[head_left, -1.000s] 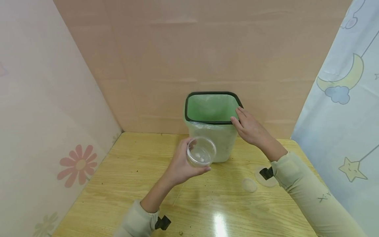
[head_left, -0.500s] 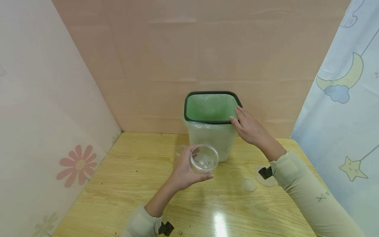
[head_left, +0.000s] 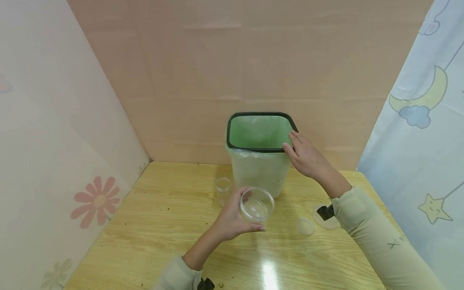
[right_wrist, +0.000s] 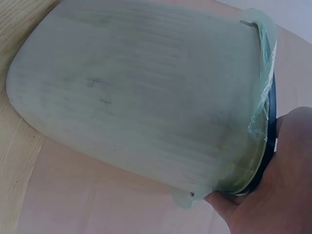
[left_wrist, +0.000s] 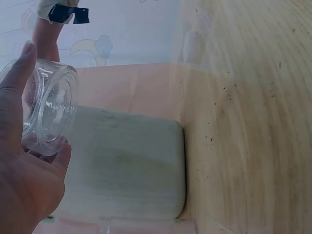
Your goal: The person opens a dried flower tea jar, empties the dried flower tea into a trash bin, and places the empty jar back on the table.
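My left hand [head_left: 232, 219] grips a clear plastic jar [head_left: 256, 205] from its left side, in front of the bin. In the left wrist view, thumb and fingers wrap the jar [left_wrist: 51, 105], which is tilted. At the back of the table stands a whitish trash bin [head_left: 257, 173] with a green liner [head_left: 261, 131] and a black rim [head_left: 253, 150]. My right hand [head_left: 308, 159] rests at the rim's front right corner, fingers straight. Up close in the right wrist view, the hand [right_wrist: 278, 180] touches the rim end of the bin [right_wrist: 136, 92].
A taller clear container [head_left: 222, 187] stands left of the bin, partly behind my left hand. Two pale round discs [head_left: 305, 226] lie on the wooden table [head_left: 152, 225] at right, one partly hidden by my right sleeve. Decorated sheets [head_left: 413, 121] enclose both sides.
My left hand with the jar has moved toward me and slightly right, away from the bin. The taller container behind it has come into view. The right hand stays at the rim.
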`<action>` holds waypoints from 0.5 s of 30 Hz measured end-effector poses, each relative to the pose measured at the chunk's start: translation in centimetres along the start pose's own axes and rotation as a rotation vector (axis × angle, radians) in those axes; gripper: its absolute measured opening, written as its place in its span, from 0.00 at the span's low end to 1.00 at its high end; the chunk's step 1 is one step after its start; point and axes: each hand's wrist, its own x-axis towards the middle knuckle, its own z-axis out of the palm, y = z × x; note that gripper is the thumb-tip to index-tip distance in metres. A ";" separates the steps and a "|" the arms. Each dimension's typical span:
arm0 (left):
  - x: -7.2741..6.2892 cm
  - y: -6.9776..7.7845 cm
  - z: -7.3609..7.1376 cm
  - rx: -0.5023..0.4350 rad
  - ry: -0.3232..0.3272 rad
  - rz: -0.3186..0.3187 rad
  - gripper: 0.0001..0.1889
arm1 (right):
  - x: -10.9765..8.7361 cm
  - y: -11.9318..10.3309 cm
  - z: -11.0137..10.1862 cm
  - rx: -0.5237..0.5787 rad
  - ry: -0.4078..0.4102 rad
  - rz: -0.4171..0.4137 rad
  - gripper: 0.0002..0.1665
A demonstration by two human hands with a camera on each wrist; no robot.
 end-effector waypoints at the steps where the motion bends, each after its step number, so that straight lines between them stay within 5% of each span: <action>1: -0.1 -0.1 0.1 0.010 -0.003 -0.005 0.57 | 0.0 0.0 0.0 -0.001 -0.003 0.002 0.44; 15: -0.4 -1.5 1.2 0.114 -0.066 -0.081 0.58 | 0.0 0.1 0.0 0.003 -0.006 0.003 0.44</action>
